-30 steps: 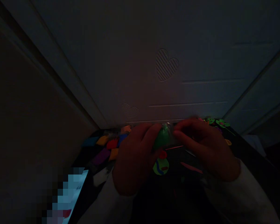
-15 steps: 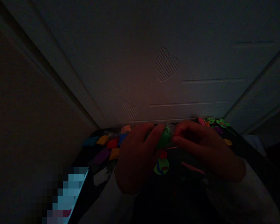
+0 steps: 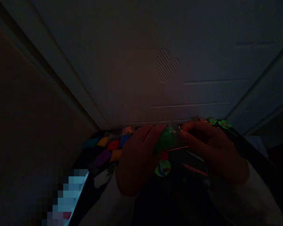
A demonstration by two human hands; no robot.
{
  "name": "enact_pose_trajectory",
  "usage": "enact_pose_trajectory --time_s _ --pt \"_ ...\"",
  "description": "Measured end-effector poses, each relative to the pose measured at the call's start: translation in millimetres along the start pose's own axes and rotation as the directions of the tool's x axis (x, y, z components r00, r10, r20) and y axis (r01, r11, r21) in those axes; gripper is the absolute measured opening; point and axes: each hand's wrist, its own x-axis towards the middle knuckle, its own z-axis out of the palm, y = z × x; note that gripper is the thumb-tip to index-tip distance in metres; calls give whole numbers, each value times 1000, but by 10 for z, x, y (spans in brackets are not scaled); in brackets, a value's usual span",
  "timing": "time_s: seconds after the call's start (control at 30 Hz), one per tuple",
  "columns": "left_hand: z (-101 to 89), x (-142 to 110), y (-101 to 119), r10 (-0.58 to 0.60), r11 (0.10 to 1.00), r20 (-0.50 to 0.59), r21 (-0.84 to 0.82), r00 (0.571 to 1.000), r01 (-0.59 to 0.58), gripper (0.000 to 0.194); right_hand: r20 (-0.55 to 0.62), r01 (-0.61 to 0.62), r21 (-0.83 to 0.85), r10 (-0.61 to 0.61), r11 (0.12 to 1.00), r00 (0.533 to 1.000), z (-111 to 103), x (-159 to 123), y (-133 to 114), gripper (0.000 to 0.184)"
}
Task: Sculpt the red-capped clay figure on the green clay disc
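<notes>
Between my two hands is a clear plastic bag with green modelling clay (image 3: pixel 165 138) in it. My left hand (image 3: pixel 141 153) is closed on the clay end, and its thumb is hidden. Thumb and forefinger of my right hand (image 3: pixel 204 144) pinch the clear, crumpled end of the bag. Just below lies a flat light-green disc (image 3: pixel 159 170) with blue and red pieces on it, a small red round piece (image 3: pixel 164 156) touching its top. A thin pink stick (image 3: pixel 177 148) and a pink modelling tool (image 3: pixel 194 169) rest near my right hand.
Several packets of coloured clay lie at the left, among them a red packet (image 3: pixel 113 145) and a purple packet (image 3: pixel 103 158). Green flower shapes (image 3: pixel 224 124) sit at the back right. A lit, pixelated screen (image 3: pixel 69 194) is at lower left. A pale panel with hearts (image 3: pixel 141 78) rises behind the dark table.
My right hand has moved slightly right, away from the left, and more of the clear bag end shows stretched between them. A pale tool beside the pink one has come into view.
</notes>
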Motion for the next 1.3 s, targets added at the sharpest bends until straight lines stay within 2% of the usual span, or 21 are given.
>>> enact_pose_trajectory --time_s 0.13,0.27,0.37,0.5,0.6,0.67,0.77,0.93,1.1,1.3 --pt "5 -5 2 46 999 7 -9 999 -46 44 -37 40 -84 -44 996 998 8 -7 -5 7" --pt "-1 -9 13 28 1000 -18 10 999 -28 43 -92 50 -129 -62 990 994 49 -9 -17 10" --pt "0 -6 20 10 1000 -21 10 1000 -10 41 -73 18 -87 -25 996 997 74 -10 -12 14" --pt "22 5 33 -15 1000 -13 22 1000 15 37 -79 34 -9 -35 999 996 89 -10 6 12" --pt "40 7 59 -64 998 -11 23 998 64 34 -101 91 -27 -94 995 991 89 -6 19 8" --pt "41 5 77 -88 996 -14 -4 996 88 34 -114 166 -70 -174 984 978 87 -5 30 5" --pt "21 5 96 -106 993 -31 -58 994 104 34 -127 266 -130 -282 955 951 82 -7 56 19" --pt "-25 16 107 -129 984 -9 -126 992 127 37 -59 347 -132 -357 929 932 63 6 98 29" --pt "-43 3 115 -23 999 -53 -36 998 21 46 6 379 -137 -382 915 924 72 20 79 28" --pt "-59 -17 121 -34 999 -63 4 997 34 41 78 431 -230 -425 872 902 137 0 73 35"
